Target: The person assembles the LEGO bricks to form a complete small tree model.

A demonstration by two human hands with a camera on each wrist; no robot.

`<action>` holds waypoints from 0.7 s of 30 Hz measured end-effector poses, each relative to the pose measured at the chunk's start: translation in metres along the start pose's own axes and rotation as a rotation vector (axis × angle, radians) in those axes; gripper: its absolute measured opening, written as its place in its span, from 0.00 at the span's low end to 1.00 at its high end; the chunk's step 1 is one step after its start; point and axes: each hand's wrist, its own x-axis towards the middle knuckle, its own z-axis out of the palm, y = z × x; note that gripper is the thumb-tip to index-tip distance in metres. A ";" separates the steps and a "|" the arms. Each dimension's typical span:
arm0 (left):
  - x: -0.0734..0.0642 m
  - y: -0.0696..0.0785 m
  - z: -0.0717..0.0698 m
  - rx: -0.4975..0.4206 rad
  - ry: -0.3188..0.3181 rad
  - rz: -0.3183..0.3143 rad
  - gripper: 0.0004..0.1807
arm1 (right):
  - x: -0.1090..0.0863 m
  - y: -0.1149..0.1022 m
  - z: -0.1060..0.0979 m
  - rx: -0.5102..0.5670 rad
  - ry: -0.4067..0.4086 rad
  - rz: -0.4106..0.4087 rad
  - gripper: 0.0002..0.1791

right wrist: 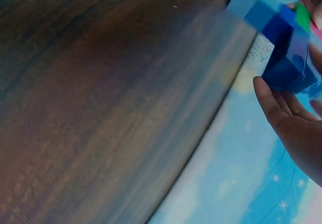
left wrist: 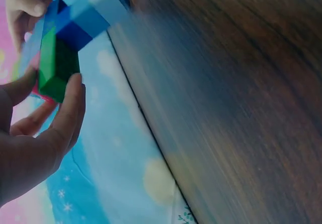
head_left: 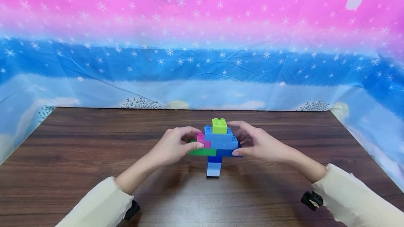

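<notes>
A toy building-brick model [head_left: 217,144] stands upright at the middle of the table, wide on top of a narrow stem [head_left: 214,166] of blue and pale blue bricks. A lime-green brick [head_left: 219,126] tops light blue ones. My left hand [head_left: 175,145] grips the model's left end, thumb by the pink brick [head_left: 206,144] and fingers at the green brick [left wrist: 49,65]. On the other end, my right hand [head_left: 257,142] holds the dark blue brick [head_left: 226,152], thumb in front and fingers behind. Its fingertips [right wrist: 259,83] show at the brick's underside in the right wrist view.
The dark wooden table [head_left: 94,143] spreads around the model. A pink and blue snowflake cloth [head_left: 176,62] hangs behind it and along both sides. Each cream sleeve carries a black device, one [head_left: 132,210] at the left and another [head_left: 311,199] at the right.
</notes>
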 end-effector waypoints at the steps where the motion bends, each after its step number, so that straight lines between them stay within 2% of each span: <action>1: 0.001 -0.001 0.000 -0.009 0.005 -0.013 0.17 | 0.001 0.002 0.001 0.006 0.004 0.013 0.39; 4: 0.004 -0.005 -0.001 -0.043 0.005 -0.041 0.16 | 0.005 0.007 0.006 0.041 -0.001 0.048 0.42; 7: 0.007 -0.009 -0.003 -0.091 -0.024 -0.068 0.15 | 0.008 0.012 0.010 0.081 -0.022 0.065 0.39; 15: 0.010 -0.016 -0.007 -0.011 -0.082 -0.106 0.18 | 0.016 0.023 0.014 0.200 -0.079 0.142 0.31; 21: 0.013 -0.024 -0.005 0.018 -0.091 -0.156 0.16 | 0.023 0.032 0.018 0.288 -0.081 0.182 0.28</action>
